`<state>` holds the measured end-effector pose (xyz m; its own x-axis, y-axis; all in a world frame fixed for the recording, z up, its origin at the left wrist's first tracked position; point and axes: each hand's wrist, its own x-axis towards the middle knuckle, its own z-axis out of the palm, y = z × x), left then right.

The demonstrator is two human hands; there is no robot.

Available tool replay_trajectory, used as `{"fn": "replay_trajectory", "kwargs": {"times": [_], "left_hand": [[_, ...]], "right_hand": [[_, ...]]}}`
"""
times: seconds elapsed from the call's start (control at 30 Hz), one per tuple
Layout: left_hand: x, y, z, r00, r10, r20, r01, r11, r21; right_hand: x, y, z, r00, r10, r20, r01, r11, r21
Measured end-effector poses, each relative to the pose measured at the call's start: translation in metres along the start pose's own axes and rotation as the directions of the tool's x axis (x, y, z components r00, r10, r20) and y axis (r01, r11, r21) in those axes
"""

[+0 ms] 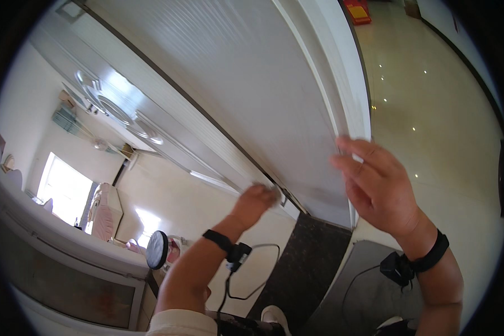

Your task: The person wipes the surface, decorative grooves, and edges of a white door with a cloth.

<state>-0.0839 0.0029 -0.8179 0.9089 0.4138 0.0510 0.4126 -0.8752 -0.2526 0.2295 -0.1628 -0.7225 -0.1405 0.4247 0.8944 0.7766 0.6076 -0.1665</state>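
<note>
A pale door panel and its frame run across the upper middle, with a dark seam along the left side. My left hand is near that seam, low down by a small metal latch part; blur hides whether its curled fingers grip something. To the right, my right hand is raised by the panel's right edge, its fingers apart and blurred, with a small white thing between two of them. Whether that hand touches the edge is unclear. Each wrist wears a black strap with a cabled device.
A dark stone threshold crosses the floor below the hands, beside a grey mat. At the left, a bright room holds a bed and a round stool-like object. Red and yellow things stand at the upper right.
</note>
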Motion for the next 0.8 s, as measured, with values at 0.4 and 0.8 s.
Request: {"fn": "replay_trajectory", "kwargs": {"times": [0.4,0.8], "left_hand": [[0.028,-0.005,0.005,0.927,-0.007,-0.376,0.112,0.960,0.258],[-0.005,0.048,0.190,0.977,0.034,0.210,-0.051,0.996,0.076]], "right_hand": [[0.018,0.067,0.075,0.865,-0.407,-0.294,0.285,0.880,-0.379],[-0.008,0.050,0.103,0.889,-0.357,-0.286,0.205,0.870,-0.449]]}}
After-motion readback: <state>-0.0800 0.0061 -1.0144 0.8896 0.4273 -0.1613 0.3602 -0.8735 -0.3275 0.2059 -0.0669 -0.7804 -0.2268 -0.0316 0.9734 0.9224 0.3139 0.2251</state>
